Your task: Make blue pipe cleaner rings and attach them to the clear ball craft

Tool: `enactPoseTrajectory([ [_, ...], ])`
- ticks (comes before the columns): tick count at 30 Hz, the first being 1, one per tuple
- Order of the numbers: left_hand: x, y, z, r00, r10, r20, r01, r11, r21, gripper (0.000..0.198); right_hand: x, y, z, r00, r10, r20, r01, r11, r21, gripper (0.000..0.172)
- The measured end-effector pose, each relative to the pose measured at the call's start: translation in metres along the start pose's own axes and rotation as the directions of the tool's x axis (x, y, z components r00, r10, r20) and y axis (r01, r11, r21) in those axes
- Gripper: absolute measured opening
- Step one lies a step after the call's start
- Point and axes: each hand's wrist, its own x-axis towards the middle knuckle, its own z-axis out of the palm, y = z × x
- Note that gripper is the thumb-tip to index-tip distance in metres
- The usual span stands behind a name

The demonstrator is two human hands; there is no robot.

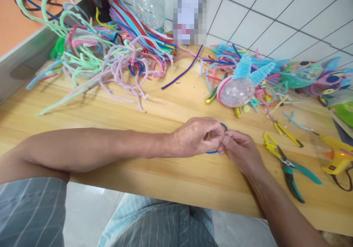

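Observation:
Above the table's front half, my left hand (197,137) and my right hand (241,147) meet fingertip to fingertip. Both pinch a blue pipe cleaner (212,152) that is bent into a ring; parts of it show above and below my left fingers. The fingers hide the spot where its ends seem to come together. Just beyond my hands lies a clear plastic bottle piece (237,92) with a pink rim and two light blue fuzzy ear shapes (242,66).
Loose pipe cleaners (91,55) pile up at the back left, near a clear jar (149,7). A purple pipe cleaner (183,72) lies mid-table. At right are pliers (288,163), a yellow-handled tool (289,133) and a yellow glue gun (338,153). A tiled wall (261,15) stands behind.

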Motion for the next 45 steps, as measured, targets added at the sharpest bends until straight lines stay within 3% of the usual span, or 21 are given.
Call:
enactPoseTrajectory([
  [3, -0.002, 0.001, 0.002, 1.0, -0.025, 0.014, 0.026, 0.999, -0.047, 0.006, -0.001, 0.002, -0.002, 1.0, -0.007, 0.02, 0.007, 1.0, 0.012, 0.038],
  [7, -0.001, 0.001, 0.003, 0.995, -0.079, 0.063, 0.091, 0.968, -0.233, 0.007, -0.001, -0.003, 0.0, 0.999, 0.009, 0.034, -0.01, 0.999, 0.045, 0.042],
  [11, 0.001, 0.0, 0.002, 0.99, -0.136, 0.037, 0.141, 0.938, -0.315, 0.011, -0.001, -0.006, 0.002, 0.999, 0.032, 0.022, -0.032, 0.999, 0.036, 0.041],
  [16, 0.001, 0.0, 0.002, 0.988, -0.129, 0.084, 0.152, 0.902, -0.405, 0.018, 0.0, -0.007, 0.003, 1.0, 0.023, 0.015, -0.024, 0.999, 0.047, 0.04],
  [22, 0.003, -0.002, 0.001, 0.972, -0.234, -0.015, 0.213, 0.906, -0.367, 0.016, 0.0, -0.01, 0.005, 0.999, 0.035, 0.005, -0.035, 0.998, 0.056, 0.038],
  [27, 0.007, -0.007, -0.002, 0.969, -0.241, -0.051, 0.199, 0.886, -0.42, 0.027, -0.001, -0.012, 0.004, 1.0, 0.007, -0.01, -0.007, 0.998, 0.068, 0.032],
  [31, 0.014, -0.01, -0.008, 0.931, -0.348, -0.115, 0.27, 0.863, -0.427, 0.029, 0.0, -0.014, 0.002, 0.992, -0.044, -0.118, 0.055, 0.995, 0.085, 0.028],
  [34, 0.017, -0.014, -0.01, 0.896, -0.416, -0.155, 0.299, 0.824, -0.481, 0.02, 0.002, -0.014, -0.002, 0.971, -0.083, -0.224, 0.105, 0.991, 0.088, 0.025],
  [36, 0.016, -0.016, -0.01, 0.898, -0.418, -0.138, 0.296, 0.805, -0.514, 0.018, 0.003, -0.014, -0.005, 0.958, -0.105, -0.268, 0.136, 0.986, 0.099, 0.023],
  [40, 0.01, -0.013, -0.007, 0.925, -0.379, -0.035, 0.295, 0.773, -0.561, 0.039, 0.007, -0.012, -0.01, 0.937, -0.125, -0.326, 0.176, 0.975, 0.133, 0.022],
  [45, 0.009, -0.009, -0.003, 0.93, -0.366, 0.026, 0.308, 0.741, -0.597, 0.045, 0.006, -0.011, -0.008, 0.949, -0.085, -0.302, 0.14, 0.976, 0.165, 0.026],
])
